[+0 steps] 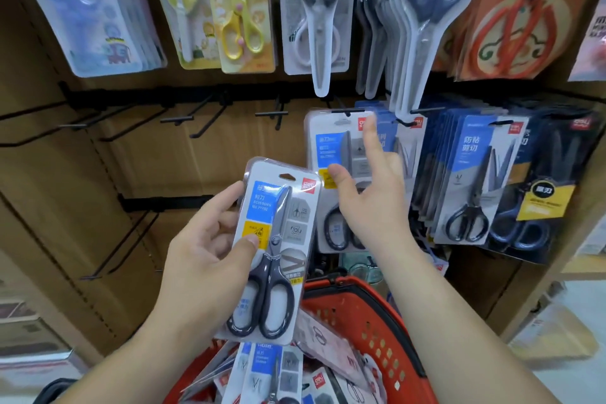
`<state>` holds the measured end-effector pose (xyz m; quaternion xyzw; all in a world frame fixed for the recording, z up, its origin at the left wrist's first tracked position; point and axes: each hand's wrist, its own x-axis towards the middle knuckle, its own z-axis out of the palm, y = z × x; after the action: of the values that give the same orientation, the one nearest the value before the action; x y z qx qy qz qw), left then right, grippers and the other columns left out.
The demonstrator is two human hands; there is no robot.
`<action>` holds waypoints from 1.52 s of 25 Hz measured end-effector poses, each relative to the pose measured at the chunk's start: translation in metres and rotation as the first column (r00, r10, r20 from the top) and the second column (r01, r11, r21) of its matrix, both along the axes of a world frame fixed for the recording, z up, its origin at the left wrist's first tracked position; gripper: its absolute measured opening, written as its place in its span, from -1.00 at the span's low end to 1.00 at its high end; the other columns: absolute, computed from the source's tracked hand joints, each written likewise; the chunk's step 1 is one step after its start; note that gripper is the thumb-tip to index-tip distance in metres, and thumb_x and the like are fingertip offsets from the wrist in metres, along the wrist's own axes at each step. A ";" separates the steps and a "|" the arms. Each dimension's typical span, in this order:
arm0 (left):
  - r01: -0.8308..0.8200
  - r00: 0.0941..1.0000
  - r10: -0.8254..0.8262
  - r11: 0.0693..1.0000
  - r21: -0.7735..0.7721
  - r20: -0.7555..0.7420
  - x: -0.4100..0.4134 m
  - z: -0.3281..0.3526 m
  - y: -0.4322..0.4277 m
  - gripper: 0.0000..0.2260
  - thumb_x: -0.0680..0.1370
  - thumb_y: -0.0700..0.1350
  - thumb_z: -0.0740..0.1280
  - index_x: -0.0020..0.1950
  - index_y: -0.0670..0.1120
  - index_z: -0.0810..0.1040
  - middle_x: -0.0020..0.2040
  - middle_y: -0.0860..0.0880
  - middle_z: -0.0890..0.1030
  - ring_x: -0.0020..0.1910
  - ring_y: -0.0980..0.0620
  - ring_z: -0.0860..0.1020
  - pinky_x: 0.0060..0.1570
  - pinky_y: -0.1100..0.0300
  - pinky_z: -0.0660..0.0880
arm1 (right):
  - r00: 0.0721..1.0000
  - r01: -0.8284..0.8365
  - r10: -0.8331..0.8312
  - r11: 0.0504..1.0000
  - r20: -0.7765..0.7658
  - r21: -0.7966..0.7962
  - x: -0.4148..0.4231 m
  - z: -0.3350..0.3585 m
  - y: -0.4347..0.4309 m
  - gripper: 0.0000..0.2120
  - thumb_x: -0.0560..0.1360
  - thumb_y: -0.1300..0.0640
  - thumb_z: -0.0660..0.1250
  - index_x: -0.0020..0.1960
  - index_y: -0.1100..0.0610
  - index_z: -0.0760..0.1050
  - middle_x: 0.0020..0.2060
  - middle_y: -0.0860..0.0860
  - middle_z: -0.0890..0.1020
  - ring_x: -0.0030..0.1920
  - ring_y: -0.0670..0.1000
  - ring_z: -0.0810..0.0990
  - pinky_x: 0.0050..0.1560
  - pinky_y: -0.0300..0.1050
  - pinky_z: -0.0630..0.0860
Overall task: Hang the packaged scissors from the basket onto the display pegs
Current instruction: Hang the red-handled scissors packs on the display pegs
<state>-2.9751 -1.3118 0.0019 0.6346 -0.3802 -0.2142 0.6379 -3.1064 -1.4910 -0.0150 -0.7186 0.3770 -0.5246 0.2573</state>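
My left hand (210, 249) grips a pack of black-handled scissors (275, 249) by its left edge, thumb on the front, held upright above the red basket (370, 315). A matching hung pack (337, 154) dangles from a black peg (347, 112) just beyond it. My right hand (370, 193) is in front of that hung pack with fingers straight, the forefinger pointing up toward the peg and holding nothing. More scissor packs (272, 374) lie piled in the basket below.
Several bare black pegs (272, 114) jut from the brown board to the left of the hung pack. Rows of other packaged scissors (472, 177) fill the pegs on the right and the row above (316, 6). A shelf post stands at the far right.
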 end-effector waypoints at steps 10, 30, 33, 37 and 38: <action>0.032 0.999 -0.032 0.999 -0.037 0.006 0.003 -0.003 -0.002 -0.46 0.61 -0.40 0.37 0.34 0.23 0.57 -0.04 0.05 0.73 -0.02 0.08 0.75 0.04 -0.01 0.67 | 0.982 0.074 -0.073 0.997 0.177 0.002 0.006 -0.013 0.007 -0.26 0.55 0.04 0.52 0.62 -0.20 0.26 0.00 0.01 0.41 -0.09 -0.25 0.44 -0.04 -0.60 0.31; 0.145 0.978 -0.121 0.980 -0.137 0.170 -0.029 -0.016 -0.114 -0.36 0.67 -0.23 0.36 0.54 0.37 0.26 0.01 0.13 0.68 -0.02 0.06 0.70 -0.03 0.28 0.62 | 0.964 -0.125 0.062 0.965 0.258 0.233 -0.031 0.018 -0.013 -0.35 0.55 0.20 0.52 0.57 -0.04 0.39 -0.09 0.00 0.72 -0.20 -0.17 0.71 -0.14 -0.29 0.63; 0.097 0.963 -0.071 0.991 -0.088 0.259 -0.027 -0.030 -0.111 -0.34 0.65 -0.13 0.42 0.64 0.27 0.21 -0.04 0.13 0.67 -0.08 0.06 0.65 0.03 0.18 0.64 | 0.969 -0.086 0.039 0.980 0.244 0.182 -0.028 0.014 -0.014 -0.37 0.53 0.21 0.54 0.52 -0.09 0.45 -0.18 -0.03 0.64 -0.30 -0.23 0.58 -0.14 -0.38 0.54; 0.057 0.945 -0.034 0.996 -0.061 0.326 -0.013 -0.026 -0.123 -0.34 0.63 -0.12 0.46 0.66 0.16 0.27 -0.13 0.08 0.64 -0.19 0.10 0.62 -0.10 0.28 0.62 | 0.984 -0.026 -0.006 0.983 0.176 0.180 -0.024 0.009 -0.016 -0.48 0.55 0.08 0.52 0.48 -0.08 0.51 -0.06 -0.15 0.68 -0.12 -0.22 0.66 -0.04 -0.37 0.59; 0.035 0.928 -0.017 0.998 -0.042 0.372 -0.009 -0.024 -0.128 -0.35 0.63 -0.11 0.46 0.66 0.15 0.27 -0.13 0.07 0.61 -0.21 0.12 0.60 -0.12 0.30 0.60 | 0.990 -0.005 -0.021 0.984 0.142 0.177 -0.024 0.007 -0.018 -0.50 0.55 0.04 0.51 0.47 -0.06 0.53 -0.02 -0.18 0.67 -0.08 -0.22 0.66 -0.01 -0.34 0.60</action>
<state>-2.9839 -1.4395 -0.0218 0.6430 -0.5075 -0.0893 0.5665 -3.1301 -1.5086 -0.0080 -0.6519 0.4057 -0.5403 0.3444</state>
